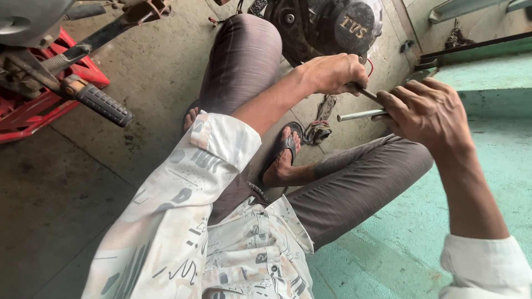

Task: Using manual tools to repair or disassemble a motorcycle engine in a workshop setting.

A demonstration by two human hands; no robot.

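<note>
Workshop floor: grey stained concrete (149,83) on the left, a raised green-painted step (487,166) on the right. A person is sitting on the edge of the step, knees bent, feet in dark sandals (282,147) on the concrete.

Right hand (426,111) is curling tight around a shiny metal tube (360,115), fingers pressed together over it; the tube's open end is sticking out to the left of the fist, roughly level. Left hand (332,72) is closing in a fist on a thin dark rod (367,92), which is angling down to the right toward the other hand. Whether the rod is touching the tube can't be told; the right-hand fingers are covering that spot. Both hands are hovering above the right knee, just beside each other.

Below them a dirty rag (321,124) is lying on the concrete near the sandalled foot. Behind the hands a black engine cover (332,25) is sitting at the top of the view. Far left: red frame (33,111) and a black ribbed footpeg (102,103), well apart from the hands.
</note>
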